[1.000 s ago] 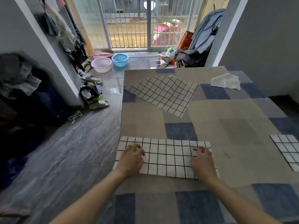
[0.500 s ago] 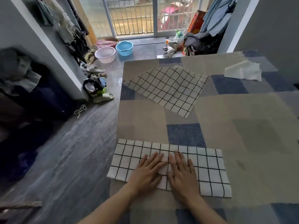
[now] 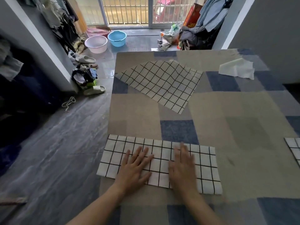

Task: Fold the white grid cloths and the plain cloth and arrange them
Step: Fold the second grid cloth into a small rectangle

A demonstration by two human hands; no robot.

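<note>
A folded white grid cloth [image 3: 206, 166] lies as a long strip near the front left of the patchwork-covered table [image 3: 227, 114]. My left hand [image 3: 135, 168] rests flat on its middle with fingers spread. My right hand [image 3: 182, 166] lies flat beside it, slightly blurred. A second grid cloth [image 3: 160, 83] lies unfolded and rumpled farther back. A plain white cloth [image 3: 237, 69] sits crumpled at the back right. Only a corner of a third grid cloth [image 3: 294, 148] shows at the right edge.
The table's left edge drops to a grey floor [image 3: 48, 151]. Slippers [image 3: 95, 90], a clothes pile [image 3: 85, 75], a pink basin [image 3: 96, 44] and a blue basin [image 3: 117, 38] sit on the floor at the back left. Hanging clothes and a barred glass door stand behind.
My hands came together from the strip's ends to its middle, and are now spreading apart again, the right hand sliding rightward. The view has tilted down and closer.
</note>
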